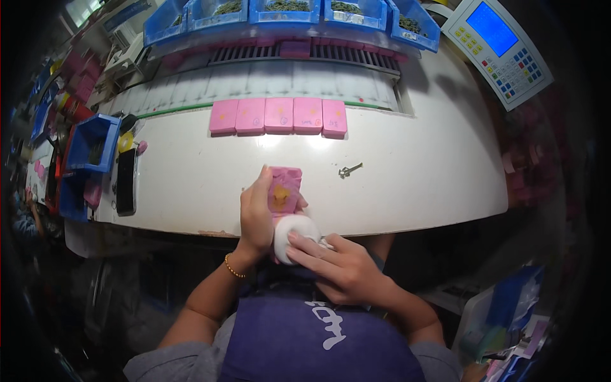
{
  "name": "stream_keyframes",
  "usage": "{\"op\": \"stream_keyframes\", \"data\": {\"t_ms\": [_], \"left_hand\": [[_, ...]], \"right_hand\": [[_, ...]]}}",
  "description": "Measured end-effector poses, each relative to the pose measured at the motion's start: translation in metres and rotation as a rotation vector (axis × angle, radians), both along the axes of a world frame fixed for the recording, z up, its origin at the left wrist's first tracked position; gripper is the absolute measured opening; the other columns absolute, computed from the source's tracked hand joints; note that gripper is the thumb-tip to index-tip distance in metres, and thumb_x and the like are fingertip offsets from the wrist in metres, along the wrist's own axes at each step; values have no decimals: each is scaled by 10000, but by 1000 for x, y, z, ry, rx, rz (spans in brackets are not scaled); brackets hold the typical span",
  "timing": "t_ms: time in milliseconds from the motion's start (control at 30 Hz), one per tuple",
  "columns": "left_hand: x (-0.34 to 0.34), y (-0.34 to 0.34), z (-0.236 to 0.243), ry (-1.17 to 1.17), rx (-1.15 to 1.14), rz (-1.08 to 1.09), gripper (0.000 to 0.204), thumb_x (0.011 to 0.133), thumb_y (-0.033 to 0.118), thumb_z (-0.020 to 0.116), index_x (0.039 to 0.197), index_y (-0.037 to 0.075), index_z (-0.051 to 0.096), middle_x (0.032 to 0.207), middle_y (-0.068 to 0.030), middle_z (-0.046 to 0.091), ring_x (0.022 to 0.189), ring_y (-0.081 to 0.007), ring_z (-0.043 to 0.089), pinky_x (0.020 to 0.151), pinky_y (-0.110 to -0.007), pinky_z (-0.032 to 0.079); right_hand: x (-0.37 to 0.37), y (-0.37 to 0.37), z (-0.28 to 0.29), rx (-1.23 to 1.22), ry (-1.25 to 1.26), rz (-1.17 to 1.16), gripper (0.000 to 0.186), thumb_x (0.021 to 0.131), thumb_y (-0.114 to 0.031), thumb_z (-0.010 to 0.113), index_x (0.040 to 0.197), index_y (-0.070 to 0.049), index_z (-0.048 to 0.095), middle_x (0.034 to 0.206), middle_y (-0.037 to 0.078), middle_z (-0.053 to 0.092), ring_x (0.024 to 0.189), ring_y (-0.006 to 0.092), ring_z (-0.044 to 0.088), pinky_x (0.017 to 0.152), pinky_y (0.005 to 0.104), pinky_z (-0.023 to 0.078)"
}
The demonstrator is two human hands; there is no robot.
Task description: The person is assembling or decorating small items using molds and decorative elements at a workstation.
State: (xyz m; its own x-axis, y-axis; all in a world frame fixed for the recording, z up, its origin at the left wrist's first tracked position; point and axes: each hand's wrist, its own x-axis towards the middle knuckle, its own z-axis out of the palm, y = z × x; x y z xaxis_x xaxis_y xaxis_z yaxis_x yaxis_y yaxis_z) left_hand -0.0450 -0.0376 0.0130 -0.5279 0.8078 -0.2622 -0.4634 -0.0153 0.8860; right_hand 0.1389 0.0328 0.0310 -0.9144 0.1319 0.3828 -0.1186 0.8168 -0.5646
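Between the fingers and thumb of my left hand [256, 213] is a pink block [286, 181] with a yellow-orange mark on its face, held upright at the table's near edge. My right hand [347, 268] grips a white rounded object [294, 224], its fingers laid over the top. This white thing is against the lower part of the pink block, close to my left palm; its exact kind I cannot make out. To the right of the block, a small greenish branched piece [350, 170] lies on the white table [191, 165].
Beyond my hands stands a row of several pink blocks [279, 116]. Several blue bins [284, 14] with small green pieces line the back. A keypad device with a blue screen [498, 51] is far right. A black phone [126, 181] and a blue bin [95, 143] are left.
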Motion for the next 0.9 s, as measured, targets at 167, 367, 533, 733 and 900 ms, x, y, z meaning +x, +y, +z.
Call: {"op": "stream_keyframes", "data": {"t_ms": [167, 367, 533, 733, 900], "left_hand": [[-5, 2, 5, -2, 1, 35, 591, 1063, 470, 255, 1103, -29, 568, 755, -144, 633, 600, -204, 640, 563, -329, 542], [6, 8, 2, 62, 35, -39, 649, 1068, 496, 177, 1098, -32, 553, 740, -147, 618, 579, -225, 638, 560, -352, 559], [24, 0, -1, 172, 116, -167, 666, 1066, 504, 227, 1102, -54, 590, 815, -128, 660, 663, -181, 664, 614, -301, 556], [21, -9, 2, 517, 197, -135, 314, 1004, 258, 588, 1126, -30, 603, 980, -81, 641, 895, -129, 629, 772, -276, 570], [16, -12, -5, 442, 320, -169, 249, 930, 127, 682, 1120, -26, 627, 1023, -100, 638, 907, -160, 642, 799, -290, 575]], "right_hand": [[41, 43, 19, -13, 41, -233, 693, 610, 70, 579, 1297, -20, 615, 1334, 151, 617, 727, 294, 612, 695, 368, 489], [31, 58, 5, 94, -2, -648, 490, 828, -57, 680, 1307, -12, 584, 1302, 154, 597, 1117, 353, 508, 987, 404, 417], [-24, 33, -1, -636, 37, -329, 360, 889, -152, 698, 1219, -28, 623, 1117, 106, 622, 979, 229, 527, 849, 336, 437], [-21, 38, -9, -676, 129, -282, 253, 904, -148, 702, 1125, -33, 659, 1016, 61, 625, 857, 151, 527, 754, 278, 436], [-15, 38, -6, -745, 147, -219, 238, 873, -133, 738, 1072, -21, 671, 975, 50, 615, 849, 133, 544, 783, 284, 437]]}}
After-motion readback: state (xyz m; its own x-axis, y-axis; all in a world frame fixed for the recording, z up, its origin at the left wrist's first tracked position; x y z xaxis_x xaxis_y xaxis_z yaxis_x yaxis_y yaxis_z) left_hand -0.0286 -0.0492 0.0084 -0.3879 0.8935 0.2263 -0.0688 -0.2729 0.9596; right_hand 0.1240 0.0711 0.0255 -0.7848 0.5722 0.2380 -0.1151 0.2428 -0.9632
